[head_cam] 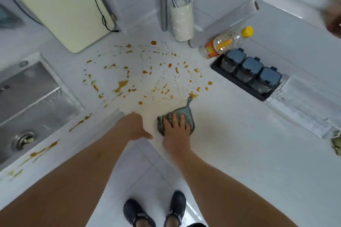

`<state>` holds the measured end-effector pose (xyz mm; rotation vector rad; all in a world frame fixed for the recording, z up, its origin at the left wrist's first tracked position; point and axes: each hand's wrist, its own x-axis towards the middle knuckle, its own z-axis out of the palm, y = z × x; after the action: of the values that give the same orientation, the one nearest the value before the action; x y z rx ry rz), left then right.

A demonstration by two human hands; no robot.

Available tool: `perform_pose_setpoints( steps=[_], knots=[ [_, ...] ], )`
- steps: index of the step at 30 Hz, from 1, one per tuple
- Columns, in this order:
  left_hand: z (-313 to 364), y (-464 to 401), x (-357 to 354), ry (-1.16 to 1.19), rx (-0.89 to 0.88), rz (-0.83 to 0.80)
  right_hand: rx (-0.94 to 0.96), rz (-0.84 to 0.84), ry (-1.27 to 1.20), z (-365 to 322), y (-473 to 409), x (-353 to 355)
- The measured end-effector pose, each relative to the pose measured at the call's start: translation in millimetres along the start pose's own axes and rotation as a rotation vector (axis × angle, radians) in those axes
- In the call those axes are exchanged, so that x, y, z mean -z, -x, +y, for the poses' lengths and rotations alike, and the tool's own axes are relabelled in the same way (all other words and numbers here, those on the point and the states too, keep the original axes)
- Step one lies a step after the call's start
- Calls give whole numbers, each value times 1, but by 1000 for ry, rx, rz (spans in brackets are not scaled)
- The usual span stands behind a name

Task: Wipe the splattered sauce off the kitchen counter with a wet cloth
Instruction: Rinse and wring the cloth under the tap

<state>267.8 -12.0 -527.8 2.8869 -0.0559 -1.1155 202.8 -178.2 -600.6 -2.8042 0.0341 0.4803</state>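
Observation:
Orange-brown sauce [121, 84] is splattered in many drops and streaks over the white corner counter [230, 134], with more streaks along the counter's front edge by the sink. A grey-green wet cloth [186, 114] lies bunched near the inner corner edge, a thin tail pointing toward the splatter. My right hand [176, 129] presses flat on the cloth with fingers spread. My left hand [133, 125] rests flat on the counter edge just left of the cloth, fingers straight, holding nothing. A faint smeared patch shows around the cloth.
A steel sink [27, 103] lies at the left. A cream cutting board [60, 5] leans at the back. A white cup [182, 22], a lying bottle with a yellow cap [227, 42] and a black rack of three jars [249, 73] stand to the right.

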Motion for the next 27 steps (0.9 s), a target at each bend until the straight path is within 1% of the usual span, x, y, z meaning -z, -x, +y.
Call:
perform_pose_setpoints(
  steps=[1, 3, 5, 7, 9, 10, 11, 12, 13, 15, 16, 17, 18, 19, 20, 21, 22, 23, 24, 25, 27],
  knots=[
    [-7, 7, 7, 40, 13, -14, 93, 45, 6, 0, 8, -6],
    [-21, 20, 16, 51, 20, 27, 233, 101, 15, 5, 17, -8],
    [-37, 37, 18, 45, 27, 92, 231, 110, -59, -2, 20, -1],
    [-50, 51, 17, 50, 40, 114, 171, 116, -172, -16, 14, 12],
    [-66, 62, 18, 71, 60, 121, 124, 64, -434, -40, 9, 29],
    [-75, 66, 19, 93, 72, 128, 79, 17, -622, -51, 6, 38],
    [-84, 70, 22, 122, 77, 136, -20, -60, -830, -65, 4, 48],
    [-92, 75, 27, 144, 90, 142, -109, -143, -986, -78, 3, 57],
    [-102, 80, 33, 176, 102, 161, -159, -230, -1121, -93, 1, 64],
    [-123, 91, 47, 253, 115, 190, -125, -346, -1305, -125, 3, 77],
    [-145, 98, 57, 297, 123, 210, -85, -370, -1373, -151, 5, 84],
    [-154, 105, 65, 371, 131, 225, -56, -416, -1483, -168, 9, 92],
    [-179, 111, 70, 464, 151, 283, -23, -455, -1557, -198, 15, 101],
    [-198, 116, 73, 577, 157, 336, 1, -501, -1605, -222, 18, 107],
    [-225, 125, 75, 661, 145, 344, 26, -545, -1622, -251, 24, 112],
    [-249, 134, 77, 809, 93, 335, 30, -569, -1625, -277, 29, 118],
    [-270, 147, 81, 1067, 51, 323, 53, -592, -1614, -304, 32, 120],
    [-286, 161, 84, 1315, 50, 349, 60, -610, -1602, -330, 35, 120],
    [-314, 174, 84, 1356, 12, 400, 62, -616, -1580, -362, 37, 117],
    [-334, 185, 86, 1412, 13, 418, 56, -625, -1573, -386, 40, 115],
    [-381, 203, 83, 1503, 0, 399, 35, -646, -1558, -436, 44, 106]
  ],
)
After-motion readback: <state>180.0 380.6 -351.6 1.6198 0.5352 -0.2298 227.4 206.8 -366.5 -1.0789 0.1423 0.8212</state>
